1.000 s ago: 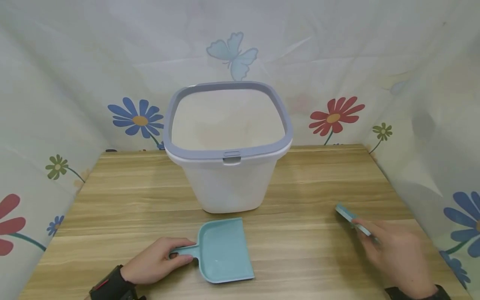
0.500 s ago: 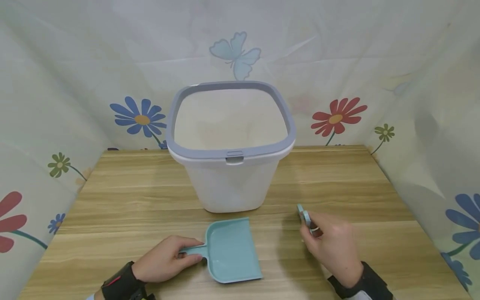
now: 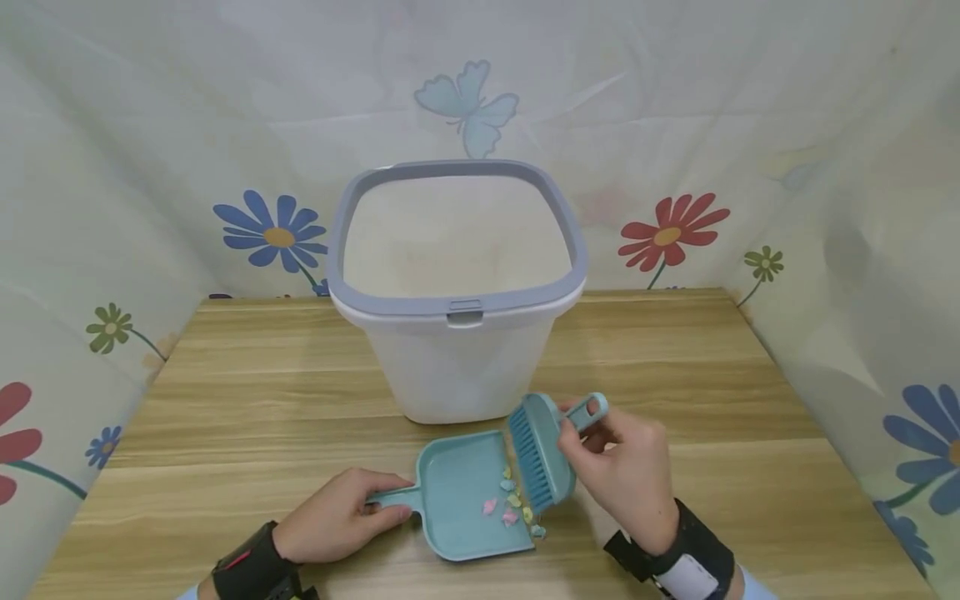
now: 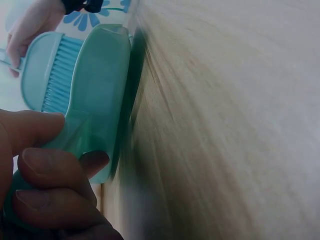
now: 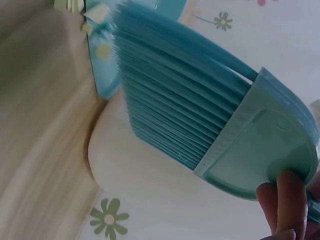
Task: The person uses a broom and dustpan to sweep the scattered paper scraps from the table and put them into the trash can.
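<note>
My left hand (image 3: 348, 515) holds the handle of a light-blue dustpan (image 3: 453, 508), which lies on the table and faces right. Small pink, yellow and blue scraps (image 3: 510, 518) are scattered on its right part and along its front lip. With my right hand (image 3: 626, 462) I pinch the handle of a matching blue hand brush (image 3: 551, 450), tilted with its bristles toward the lip. In the right wrist view, the brush's bristles (image 5: 170, 90) point toward the dustpan and the scraps. The left wrist view shows fingers and thumb around the dustpan handle (image 4: 70, 135).
A tall white bin (image 3: 457, 367) with a grey-blue rim stands behind the dustpan, close to the brush. Under everything is a wood-grain table (image 3: 262, 400). Flower-printed curtains (image 3: 825, 208) enclose the back and sides.
My right hand has come leftward from the table's right side to the dustpan's lip, and the brush has turned to show its bristles. Scraps now show on the dustpan. My left hand stays nearly still.
</note>
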`<action>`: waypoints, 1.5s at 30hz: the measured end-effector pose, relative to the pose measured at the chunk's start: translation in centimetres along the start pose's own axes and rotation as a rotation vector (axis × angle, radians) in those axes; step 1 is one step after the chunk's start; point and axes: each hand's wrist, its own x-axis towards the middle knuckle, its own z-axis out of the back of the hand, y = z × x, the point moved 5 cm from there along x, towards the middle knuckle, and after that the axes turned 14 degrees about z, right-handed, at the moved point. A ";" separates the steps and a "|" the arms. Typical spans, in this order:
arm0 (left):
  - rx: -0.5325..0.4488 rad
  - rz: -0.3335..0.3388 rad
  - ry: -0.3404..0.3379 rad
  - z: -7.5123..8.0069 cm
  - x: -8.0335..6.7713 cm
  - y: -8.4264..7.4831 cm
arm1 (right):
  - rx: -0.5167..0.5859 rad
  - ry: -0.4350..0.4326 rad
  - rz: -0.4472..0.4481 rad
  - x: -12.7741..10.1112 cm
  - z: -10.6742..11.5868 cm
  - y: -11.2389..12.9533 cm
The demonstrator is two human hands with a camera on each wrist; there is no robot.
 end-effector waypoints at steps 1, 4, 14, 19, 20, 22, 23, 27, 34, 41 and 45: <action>-0.002 0.003 0.001 0.0 0.0 0.0 | -0.006 -0.008 -0.002 0.2 0.3 -0.2; -0.016 0.007 0.015 0.0 -0.2 0.1 | -0.056 -0.008 0.022 0.5 1.1 -0.5; -0.017 0.031 0.038 0.6 -0.9 0.8 | -0.128 0.129 0.104 -1.7 0.2 0.7; -0.037 0.046 0.060 0.5 -1.0 0.9 | -0.061 0.121 0.109 -1.7 -1.0 1.5; -0.040 0.047 0.063 0.5 -1.0 1.0 | -0.054 0.125 0.103 -1.6 -1.3 1.6; -0.044 0.047 0.066 0.5 -1.1 0.9 | -0.039 0.137 0.089 -1.6 -1.8 1.7; -0.046 0.044 0.066 0.4 -1.1 0.9 | -0.028 0.147 0.082 -1.5 -2.1 1.8; -0.033 0.038 0.058 0.5 -1.0 0.9 | 0.040 0.169 0.051 -1.4 -3.1 1.8; -0.049 0.057 0.068 0.4 -1.1 0.9 | 0.208 0.075 -0.057 -1.1 -2.3 0.0; -0.051 0.051 0.060 0.6 -1.2 0.9 | 0.163 0.050 -0.044 -0.7 -0.5 -1.3; -0.051 0.043 0.057 0.8 -1.3 1.0 | 0.084 0.100 -0.016 -0.8 -0.6 -1.2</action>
